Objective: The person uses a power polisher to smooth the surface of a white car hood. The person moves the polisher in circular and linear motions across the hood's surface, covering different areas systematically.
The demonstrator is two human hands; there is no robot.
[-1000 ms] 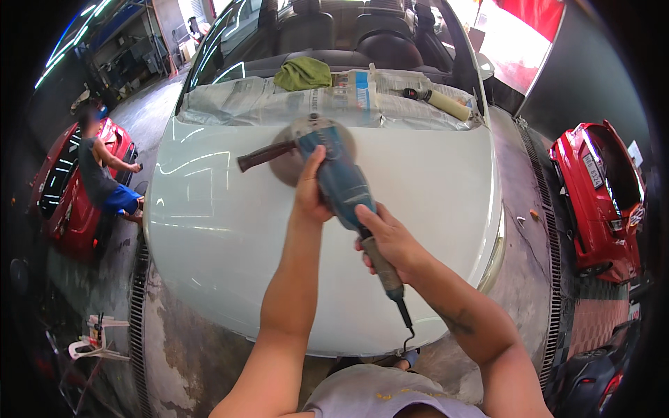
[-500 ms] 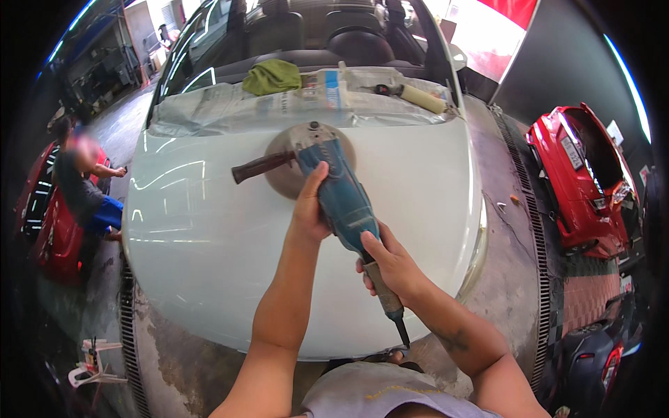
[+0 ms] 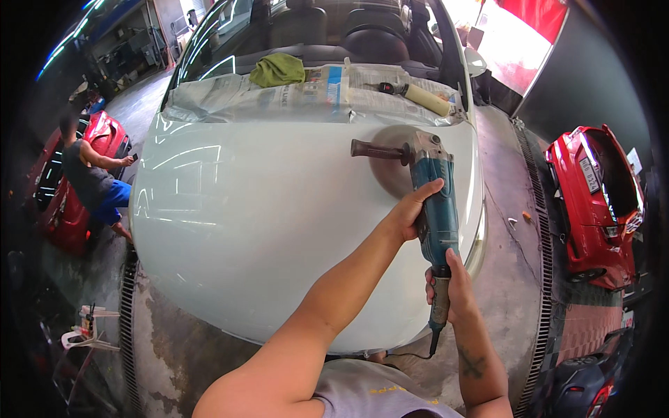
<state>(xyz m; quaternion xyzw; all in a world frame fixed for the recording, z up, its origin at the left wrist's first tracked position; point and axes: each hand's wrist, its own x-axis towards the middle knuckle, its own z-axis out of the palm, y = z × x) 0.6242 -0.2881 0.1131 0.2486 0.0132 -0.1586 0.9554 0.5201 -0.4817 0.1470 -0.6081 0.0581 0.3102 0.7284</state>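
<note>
Rotary polisher [image 3: 437, 209]: on the right half of a white car hood [image 3: 244, 230], near the windshield end; dark side handle [image 3: 380, 149] pointing left, round brownish pad [image 3: 385, 174] blurred and facing down, grey metal head, scuffed teal body, worn rear grip [image 3: 440, 301].
Hood, left: broad glossy paint streaked with reflected light, spreading from the pad to a curved outer edge.
Hood, windshield edge: lined with newspaper [image 3: 230, 97], bearing a crumpled green cloth [image 3: 277, 70] and, farther right, a cream cylinder [image 3: 426, 99].
Hood, right: only a narrow strip between body and edge, headlight [image 3: 479, 247] just beside.
Left hand [image 3: 410, 210]: closed around the teal body from the left, thumb over the top; other fingers mostly hidden.
Right hand [image 3: 456, 287]: wrapped firmly around the rear grip, thumb forward against the body, fingertips showing at left.
</note>
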